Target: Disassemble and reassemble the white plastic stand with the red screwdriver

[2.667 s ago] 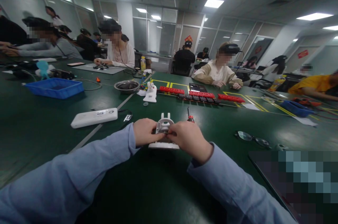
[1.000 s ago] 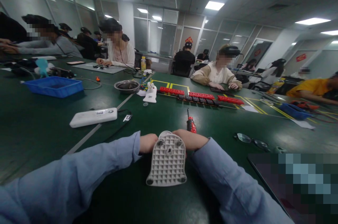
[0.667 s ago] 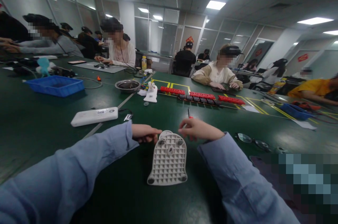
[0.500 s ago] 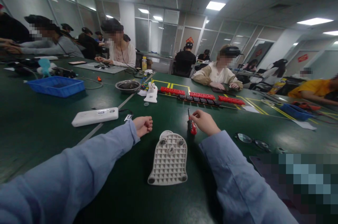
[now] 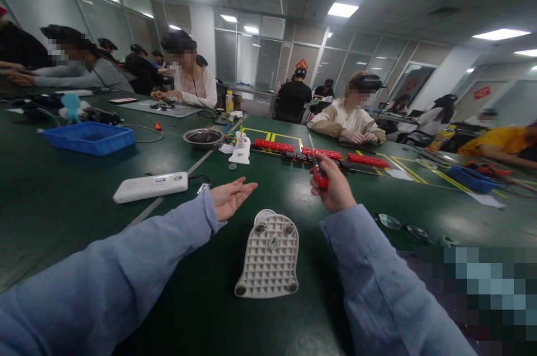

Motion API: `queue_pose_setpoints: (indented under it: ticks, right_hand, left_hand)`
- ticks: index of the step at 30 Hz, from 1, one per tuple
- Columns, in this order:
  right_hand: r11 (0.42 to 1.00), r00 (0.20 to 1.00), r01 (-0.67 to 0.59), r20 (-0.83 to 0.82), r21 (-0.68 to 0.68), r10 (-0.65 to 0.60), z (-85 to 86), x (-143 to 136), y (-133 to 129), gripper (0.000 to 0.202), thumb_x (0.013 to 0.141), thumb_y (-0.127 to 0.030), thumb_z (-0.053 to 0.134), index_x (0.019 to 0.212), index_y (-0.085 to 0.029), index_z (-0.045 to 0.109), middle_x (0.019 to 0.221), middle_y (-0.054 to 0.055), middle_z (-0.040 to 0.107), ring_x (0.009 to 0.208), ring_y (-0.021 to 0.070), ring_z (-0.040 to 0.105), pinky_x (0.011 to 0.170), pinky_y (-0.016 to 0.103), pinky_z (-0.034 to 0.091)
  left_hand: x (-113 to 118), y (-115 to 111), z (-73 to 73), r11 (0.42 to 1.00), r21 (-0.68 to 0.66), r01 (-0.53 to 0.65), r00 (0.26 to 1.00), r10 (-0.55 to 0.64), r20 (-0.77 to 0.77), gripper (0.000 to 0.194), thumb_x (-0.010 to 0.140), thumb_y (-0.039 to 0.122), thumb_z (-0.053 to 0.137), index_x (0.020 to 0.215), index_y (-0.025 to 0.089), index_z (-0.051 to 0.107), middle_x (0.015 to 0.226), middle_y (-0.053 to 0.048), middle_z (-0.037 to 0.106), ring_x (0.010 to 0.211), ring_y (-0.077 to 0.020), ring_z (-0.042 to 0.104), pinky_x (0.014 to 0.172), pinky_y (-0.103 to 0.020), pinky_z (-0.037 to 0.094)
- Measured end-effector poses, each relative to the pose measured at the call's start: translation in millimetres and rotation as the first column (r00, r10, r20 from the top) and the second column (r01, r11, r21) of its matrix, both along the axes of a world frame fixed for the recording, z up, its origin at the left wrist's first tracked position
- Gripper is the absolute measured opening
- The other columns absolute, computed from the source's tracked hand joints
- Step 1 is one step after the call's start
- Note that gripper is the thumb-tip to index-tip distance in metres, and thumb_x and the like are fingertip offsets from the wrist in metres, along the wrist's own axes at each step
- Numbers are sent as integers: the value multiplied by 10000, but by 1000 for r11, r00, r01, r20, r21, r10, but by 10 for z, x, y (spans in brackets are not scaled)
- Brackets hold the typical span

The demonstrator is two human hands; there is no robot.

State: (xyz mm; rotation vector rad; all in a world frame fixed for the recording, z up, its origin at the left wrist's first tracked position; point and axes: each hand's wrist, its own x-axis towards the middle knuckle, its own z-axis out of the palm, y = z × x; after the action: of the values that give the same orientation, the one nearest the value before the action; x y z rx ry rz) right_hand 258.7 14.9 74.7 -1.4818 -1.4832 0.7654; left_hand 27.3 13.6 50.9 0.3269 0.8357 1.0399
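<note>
My right hand (image 5: 337,185) is closed around the red and black handle of a screwdriver (image 5: 320,176), raised above the table. To the left, my left hand (image 5: 230,197) is open, palm partly up and fingers stretched toward the right, holding nothing. Below and between the hands lies a white plastic base (image 5: 271,258), its ribbed grid underside facing me and dark round pads at its corners. A rounded white part (image 5: 264,214) shows behind its far edge. Neither hand touches the base.
A white power bank-like box (image 5: 151,187) lies left, near a metal bowl (image 5: 203,137) and a blue tray (image 5: 90,137). Ahead are a white plastic piece (image 5: 240,150) and red strips (image 5: 274,145). Eyeglasses (image 5: 403,226) lie right. Several people sit around, one across the table (image 5: 351,115).
My right hand has picked up the screwdriver from the table and lifted it. My left hand has opened from a loose curl, its fingers now extended.
</note>
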Motion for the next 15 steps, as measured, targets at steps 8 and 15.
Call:
queue_pose_setpoints:
  ticks: [8, 15]
  right_hand:
    - [909, 850, -166, -413, 381, 328, 804, -22, -785, 424, 770, -599, 312, 856, -260, 552, 669, -20, 362, 447, 86, 166, 308, 182, 71]
    - [898, 872, -50, -419, 437, 253, 841, -233, -1061, 218, 820, -365, 342, 915, -282, 519, 460, -79, 113, 338, 91, 81, 285, 198, 95]
  left_hand:
    - [-6, -333, 292, 978, 54, 202, 969, -208, 133, 261, 886, 145, 268, 728, 140, 475, 398, 93, 201, 273, -48, 233, 257, -139, 172]
    - [45, -548, 469, 968, 190, 166, 978, -187, 95, 173, 860, 123, 349, 851, 105, 520, 610, 17, 450, 461, -43, 441, 352, -118, 340]
